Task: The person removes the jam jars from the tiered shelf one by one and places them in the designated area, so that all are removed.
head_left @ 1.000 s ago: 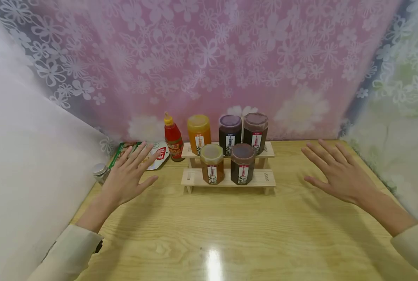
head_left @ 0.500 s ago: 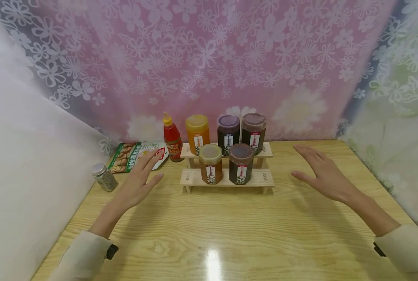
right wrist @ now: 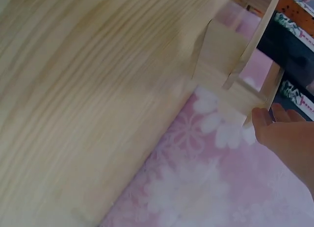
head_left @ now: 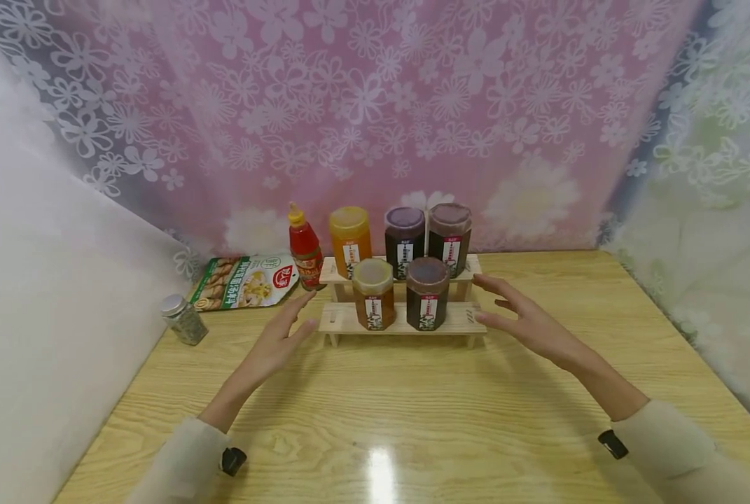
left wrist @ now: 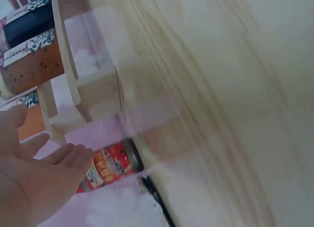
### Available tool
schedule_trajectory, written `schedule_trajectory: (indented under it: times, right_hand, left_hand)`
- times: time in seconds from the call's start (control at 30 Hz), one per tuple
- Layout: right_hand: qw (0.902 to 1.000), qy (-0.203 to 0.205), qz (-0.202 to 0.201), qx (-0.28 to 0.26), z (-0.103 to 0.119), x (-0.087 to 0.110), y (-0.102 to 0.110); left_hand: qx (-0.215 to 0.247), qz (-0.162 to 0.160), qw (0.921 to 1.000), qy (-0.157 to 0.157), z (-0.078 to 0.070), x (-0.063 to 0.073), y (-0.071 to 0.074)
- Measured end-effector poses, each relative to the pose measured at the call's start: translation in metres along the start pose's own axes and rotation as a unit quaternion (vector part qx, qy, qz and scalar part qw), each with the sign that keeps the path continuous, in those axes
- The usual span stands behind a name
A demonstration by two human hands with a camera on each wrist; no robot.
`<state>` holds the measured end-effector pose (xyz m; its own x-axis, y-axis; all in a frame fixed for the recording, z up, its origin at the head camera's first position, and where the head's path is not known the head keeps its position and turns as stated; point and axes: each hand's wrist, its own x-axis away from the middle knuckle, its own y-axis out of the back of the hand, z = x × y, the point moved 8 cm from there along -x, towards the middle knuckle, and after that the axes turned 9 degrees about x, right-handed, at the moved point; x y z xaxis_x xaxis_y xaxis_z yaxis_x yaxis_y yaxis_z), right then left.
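Observation:
A two-tier wooden rack (head_left: 459, 322) stands mid-table with several lidded jars. On its front step are an amber jar (head_left: 375, 297) and a dark jar (head_left: 427, 297). Behind them sit an orange jar (head_left: 350, 234), a purple-lidded jar (head_left: 404, 234) and another dark jar (head_left: 449, 241). My left hand (head_left: 280, 341) is held just off the rack's left end, fingers extended, holding nothing. At the right end, my right hand (head_left: 529, 325) reaches in with relaxed fingers; whether its fingertips touch the wood I cannot tell.
Left of the rack stands a red sauce bottle (head_left: 306, 252) with a yellow cap. A green and white food packet (head_left: 245, 283) lies beside it, near a small spice jar (head_left: 184, 322). A pink floral curtain (head_left: 375, 126) hangs behind the wooden table (head_left: 324, 427).
Both hands have moved inward from wide apart, the left toward the rack's left end and the right to its right end. The jars keep their places on the rack.

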<state>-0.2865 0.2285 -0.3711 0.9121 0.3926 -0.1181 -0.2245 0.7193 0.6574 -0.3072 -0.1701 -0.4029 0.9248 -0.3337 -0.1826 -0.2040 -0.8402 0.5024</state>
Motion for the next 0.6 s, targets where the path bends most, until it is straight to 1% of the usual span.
schedule_trajectory:
  times: [0.1, 0.2, 0.27, 0.37, 0.47, 0.6]
  right_hand:
    - [0.9992, 0.007, -0.006, -0.04, 0.002, -0.007, -0.007]
    - [0.9969, 0.008, -0.014, -0.078, 0.003, -0.014, -0.015]
    - [0.9942, 0.004, -0.019, -0.106, 0.002, -0.019, -0.021]
    - [0.9905, -0.002, -0.034, -0.133, 0.003, -0.025, -0.028]
    - [0.9881, -0.013, -0.045, -0.146, 0.005, -0.031, -0.036]
    - [0.9861, -0.029, -0.053, -0.155, 0.008, -0.037, -0.045]
  left_hand:
    - [0.047, 0.01, 0.9982, 0.035, 0.005, -0.003, -0.008]
    - [0.105, 0.013, 0.9912, 0.079, 0.012, -0.003, -0.015]
    - [0.14, 0.011, 0.9852, 0.099, 0.015, -0.005, -0.019]
    - [0.177, 0.006, 0.9779, 0.111, 0.018, -0.009, -0.025]
    - [0.185, -0.004, 0.9753, 0.12, 0.022, -0.013, -0.03]
    - [0.166, -0.005, 0.9776, 0.129, 0.025, -0.016, -0.037]
